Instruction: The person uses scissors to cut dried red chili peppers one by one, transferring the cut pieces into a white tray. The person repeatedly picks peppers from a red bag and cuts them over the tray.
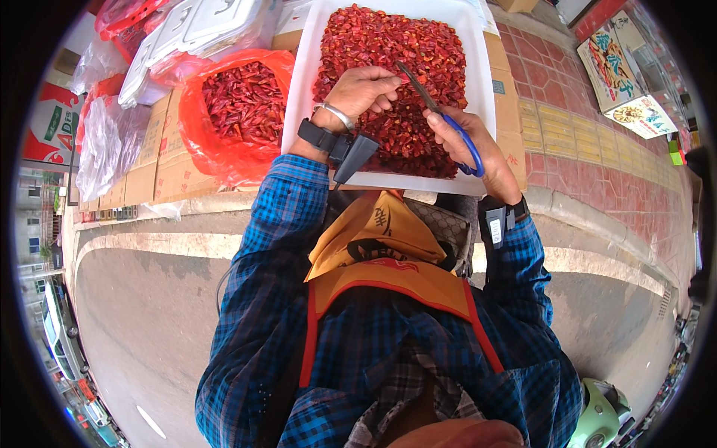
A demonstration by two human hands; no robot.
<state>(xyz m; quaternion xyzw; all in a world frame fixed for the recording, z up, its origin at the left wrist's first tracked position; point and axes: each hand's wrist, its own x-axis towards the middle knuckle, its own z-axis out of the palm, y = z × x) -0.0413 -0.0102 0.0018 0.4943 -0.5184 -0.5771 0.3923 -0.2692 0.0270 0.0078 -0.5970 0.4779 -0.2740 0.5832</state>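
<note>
My left hand is above a white plastic tray and pinches a small piece of red chili pepper between thumb and fingers. My right hand holds scissors with blue handles, their blades pointing up and left beside that piece. Whether the blades touch it is hard to tell. Cut red chili pieces fill much of the tray under both hands. Left of the tray, a red plastic bag stands open, with uncut-looking dried red chilies inside.
Flattened cardboard lies beneath the tray and the bag. Clear plastic containers with white lids stand at the upper left, near a crumpled clear bag. Printed cartons stand on the tiled pavement at the right.
</note>
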